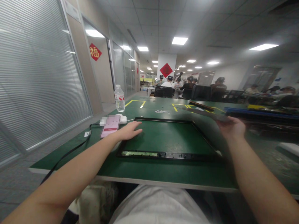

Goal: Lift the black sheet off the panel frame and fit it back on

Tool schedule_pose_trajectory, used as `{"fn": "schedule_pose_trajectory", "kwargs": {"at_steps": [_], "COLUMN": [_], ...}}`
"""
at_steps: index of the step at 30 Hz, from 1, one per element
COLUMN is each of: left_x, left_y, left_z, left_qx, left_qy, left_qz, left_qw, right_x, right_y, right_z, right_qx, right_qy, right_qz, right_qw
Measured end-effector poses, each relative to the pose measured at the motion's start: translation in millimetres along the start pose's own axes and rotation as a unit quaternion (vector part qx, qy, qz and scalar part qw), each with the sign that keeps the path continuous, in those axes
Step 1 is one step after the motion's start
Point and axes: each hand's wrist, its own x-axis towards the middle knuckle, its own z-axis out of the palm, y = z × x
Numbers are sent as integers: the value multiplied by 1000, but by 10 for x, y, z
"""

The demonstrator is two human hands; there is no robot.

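A black rectangular frame (163,154) lies flat on the green table (149,174) in front of me, with a green circuit strip along its near edge. My left hand (129,130) rests flat on the frame's left side, fingers stretched out. My right hand (230,127) is raised at the frame's far right corner and grips a dark flat panel (205,113) that sticks out to the left; the panel is blurred.
A pink phone (110,126) with a black cable, a white charger (122,119) and a water bottle (120,98) stand left of the frame. Dark strips and a blue tray (257,112) lie far right. Several people sit at desks behind. A glass wall runs along the left.
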Motion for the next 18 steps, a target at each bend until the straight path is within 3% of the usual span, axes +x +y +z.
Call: {"fn": "schedule_pose_trajectory", "kwargs": {"at_steps": [6, 11, 15, 18], "left_x": [24, 57, 99, 99], "left_y": [71, 7, -6, 74], "left_z": [-46, -77, -80, -127], "left_qx": [-101, -208, -329, -458], "left_qy": [85, 153, 169, 178], "left_qz": [-78, -162, -212, -260], "left_qw": [988, 952, 904, 831], "right_x": [-210, -265, -269, -237], "right_y": [-51, -89, -107, -91], "right_z": [130, 161, 174, 153], "right_qx": [-20, 9, 2, -12], "right_qy": [-29, -79, -68, -81], "right_qz": [29, 71, 86, 81], "right_qw": [999, 994, 994, 993]}}
